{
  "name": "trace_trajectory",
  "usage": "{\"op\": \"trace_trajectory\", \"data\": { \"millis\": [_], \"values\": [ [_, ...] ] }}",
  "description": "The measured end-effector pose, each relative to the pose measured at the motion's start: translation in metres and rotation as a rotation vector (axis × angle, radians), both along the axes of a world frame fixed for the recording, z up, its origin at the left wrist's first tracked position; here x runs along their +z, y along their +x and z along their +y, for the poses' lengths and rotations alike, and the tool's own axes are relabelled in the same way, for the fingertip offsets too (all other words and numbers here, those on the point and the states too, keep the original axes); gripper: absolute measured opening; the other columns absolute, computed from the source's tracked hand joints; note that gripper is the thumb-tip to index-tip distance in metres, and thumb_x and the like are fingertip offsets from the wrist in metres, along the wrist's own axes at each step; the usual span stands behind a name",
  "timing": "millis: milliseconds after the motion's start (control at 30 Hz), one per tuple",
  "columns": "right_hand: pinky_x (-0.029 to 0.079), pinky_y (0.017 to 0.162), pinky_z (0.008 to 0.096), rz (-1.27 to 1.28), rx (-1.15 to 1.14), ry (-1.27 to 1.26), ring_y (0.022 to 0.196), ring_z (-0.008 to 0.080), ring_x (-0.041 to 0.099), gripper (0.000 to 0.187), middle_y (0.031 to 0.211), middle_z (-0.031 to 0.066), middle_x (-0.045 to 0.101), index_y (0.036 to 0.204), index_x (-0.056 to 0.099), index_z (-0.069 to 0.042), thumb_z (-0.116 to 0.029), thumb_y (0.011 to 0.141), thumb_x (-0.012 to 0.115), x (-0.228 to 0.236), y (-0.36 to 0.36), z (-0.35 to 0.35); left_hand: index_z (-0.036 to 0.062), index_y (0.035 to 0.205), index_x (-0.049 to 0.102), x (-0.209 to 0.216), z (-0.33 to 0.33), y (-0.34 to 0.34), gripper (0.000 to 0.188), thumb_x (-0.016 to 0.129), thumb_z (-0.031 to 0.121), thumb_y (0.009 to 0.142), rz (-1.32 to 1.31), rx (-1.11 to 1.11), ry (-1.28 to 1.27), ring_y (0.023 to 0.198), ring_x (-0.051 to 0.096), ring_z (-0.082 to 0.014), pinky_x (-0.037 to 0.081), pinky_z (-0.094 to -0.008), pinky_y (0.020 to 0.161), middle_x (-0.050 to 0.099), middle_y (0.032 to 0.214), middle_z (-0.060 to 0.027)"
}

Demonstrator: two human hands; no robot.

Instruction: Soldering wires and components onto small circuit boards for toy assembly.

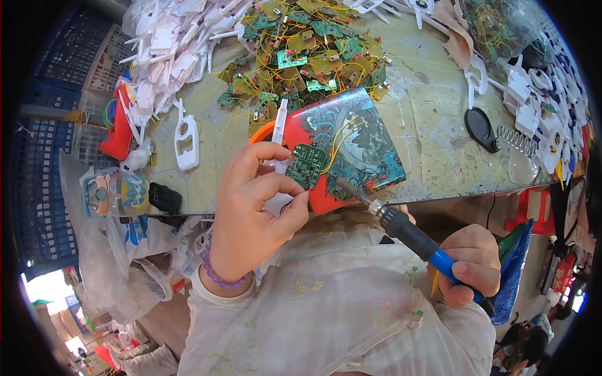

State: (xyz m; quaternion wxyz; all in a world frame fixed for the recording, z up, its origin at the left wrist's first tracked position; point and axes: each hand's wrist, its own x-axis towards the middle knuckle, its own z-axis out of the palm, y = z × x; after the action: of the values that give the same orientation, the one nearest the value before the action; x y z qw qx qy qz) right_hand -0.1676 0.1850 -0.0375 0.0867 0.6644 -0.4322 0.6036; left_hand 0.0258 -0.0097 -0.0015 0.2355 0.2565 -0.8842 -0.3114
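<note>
My left hand (257,200), with a purple bead bracelet at its wrist, is closed on a small green circuit board (305,164). Two yellow wires (338,141) run up from the board's right edge. A white plastic part (280,122) sticks up behind the fingers; its lower portion is mostly hidden by the hand. In my right hand (470,266) is a soldering iron (407,233) with a blue and black handle. Its tip points up and left, close to the board's right edge; whether it touches cannot be told. Beneath both lies a dark patterned board with red edges (370,135).
Green circuit boards with yellow wires (307,50) are heaped at the back. White plastic housings (166,50) pile up left, and more housings (533,94) right. A spring-shaped iron stand (517,139) sits near a black round lid (481,130). A plastic jar (128,191) stands at left.
</note>
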Motion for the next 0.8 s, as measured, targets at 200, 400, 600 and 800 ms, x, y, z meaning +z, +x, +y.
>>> {"op": "trace_trajectory", "data": {
  "millis": [200, 400, 600, 800],
  "values": [
    [0.039, 0.037, 0.0261, 0.01, 0.005, -0.033, 0.043, 0.015, 0.05, 0.036, 0.063, 0.0047, 0.054, 0.091, 0.048, -0.003, -0.039, 0.096, 0.044, 0.001, 0.001, -0.004, -0.0022, 0.074, 0.063, 0.0, -0.005, -0.001, 0.01, 0.069, 0.001, 0.066, -0.008, -0.061, 0.042, 0.089, 0.056, -0.026, 0.046, -0.0339, 0.079, 0.053, 0.103, -0.0125],
    [0.041, 0.038, 0.0269, -0.014, 0.06, -0.017, 0.046, 0.0167, 0.054, 0.034, 0.065, 0.0062, 0.056, 0.092, 0.049, -0.003, -0.037, 0.094, 0.051, 0.001, 0.001, -0.002, -0.003, 0.074, 0.063, 0.001, -0.003, 0.001, 0.011, 0.069, 0.001, 0.066, -0.011, -0.051, 0.079, 0.09, 0.058, -0.0255, 0.047, -0.0333, 0.079, 0.053, 0.102, -0.0123],
    [0.038, 0.036, 0.0261, -0.01, 0.044, -0.046, 0.042, 0.0151, 0.051, 0.035, 0.062, 0.0049, 0.054, 0.09, 0.048, -0.003, -0.037, 0.096, 0.045, 0.001, 0.004, -0.007, -0.0014, 0.075, 0.063, -0.002, -0.009, 0.005, 0.01, 0.069, 0.003, 0.067, -0.015, -0.023, 0.171, 0.09, 0.06, -0.0245, 0.047, -0.0322, 0.078, 0.055, 0.102, -0.0117],
    [0.037, 0.037, 0.0263, -0.017, 0.03, -0.043, 0.042, 0.0152, 0.05, 0.035, 0.062, 0.0046, 0.054, 0.09, 0.048, -0.003, -0.038, 0.096, 0.044, 0.001, 0.004, -0.006, 0.0001, 0.074, 0.063, 0.003, -0.021, 0.003, 0.01, 0.068, 0.006, 0.068, -0.064, -0.088, 0.24, 0.088, 0.059, -0.0238, 0.045, -0.0318, 0.079, 0.058, 0.096, -0.0107]
  ]
}}
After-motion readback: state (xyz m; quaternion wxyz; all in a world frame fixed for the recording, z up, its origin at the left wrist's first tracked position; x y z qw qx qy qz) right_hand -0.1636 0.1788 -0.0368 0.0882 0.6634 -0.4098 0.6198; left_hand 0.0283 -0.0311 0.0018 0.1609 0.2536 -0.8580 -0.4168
